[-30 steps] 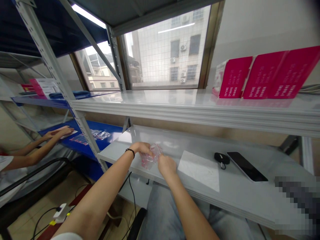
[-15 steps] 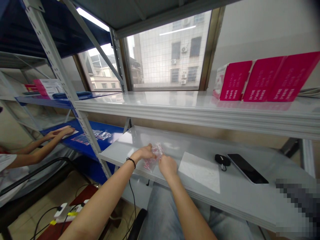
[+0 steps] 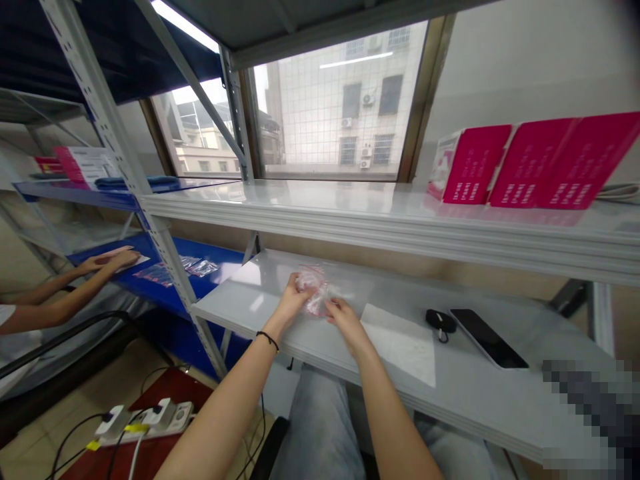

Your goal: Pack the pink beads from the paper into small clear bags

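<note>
Fingers of the left hand [image 3: 287,303] and right hand [image 3: 345,325] pinch a clear plastic bag [image 3: 313,290], now further in over the shelf [image 3: 240,300].

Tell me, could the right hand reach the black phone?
Probably yes: the right hand is near the phone on the shelf; only a flat white sheet and a black pouch lie between, though it is pinching a clear plastic bag.

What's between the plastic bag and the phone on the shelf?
Head view: a white paper sheet and a small black item lie between the plastic bag and the phone.
</note>
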A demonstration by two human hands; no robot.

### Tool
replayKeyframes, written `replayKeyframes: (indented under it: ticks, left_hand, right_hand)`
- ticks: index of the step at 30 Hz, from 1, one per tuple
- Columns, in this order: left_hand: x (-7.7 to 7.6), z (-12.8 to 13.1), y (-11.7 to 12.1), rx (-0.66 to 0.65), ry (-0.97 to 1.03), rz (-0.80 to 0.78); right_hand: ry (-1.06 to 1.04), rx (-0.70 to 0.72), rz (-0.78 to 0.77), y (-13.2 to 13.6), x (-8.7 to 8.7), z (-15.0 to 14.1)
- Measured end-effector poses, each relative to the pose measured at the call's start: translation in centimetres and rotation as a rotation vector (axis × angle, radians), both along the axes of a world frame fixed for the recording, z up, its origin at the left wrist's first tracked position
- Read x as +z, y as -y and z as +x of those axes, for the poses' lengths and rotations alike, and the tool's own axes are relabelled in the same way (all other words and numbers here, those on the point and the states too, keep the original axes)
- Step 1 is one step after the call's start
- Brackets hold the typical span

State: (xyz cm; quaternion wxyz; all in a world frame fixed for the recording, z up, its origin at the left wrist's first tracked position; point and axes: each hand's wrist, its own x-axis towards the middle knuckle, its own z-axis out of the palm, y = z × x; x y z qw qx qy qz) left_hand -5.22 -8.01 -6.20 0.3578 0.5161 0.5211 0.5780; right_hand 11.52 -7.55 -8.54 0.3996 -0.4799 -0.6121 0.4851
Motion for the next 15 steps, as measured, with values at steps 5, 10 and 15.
replayKeyframes:
  ticks: [5,10,15]
  left_hand:
    - [-0.8,1.8,-0.4,-0.003,0.089,0.137]
    - [-0.9,2.7,-0.2,-0.106,0.057,0.245]
    - [-1.1,2.6,-0.1,-0.068,-0.056,0.188]
  right_hand:
    - [-0.166,0.04,0.012,-0.4,0.6,0.2]
    - [-0.236,0.017,0.064,-1.2,1.0,0.6]
    - [-0.282,-0.039,0.123,-2.0,0.8,0.2]
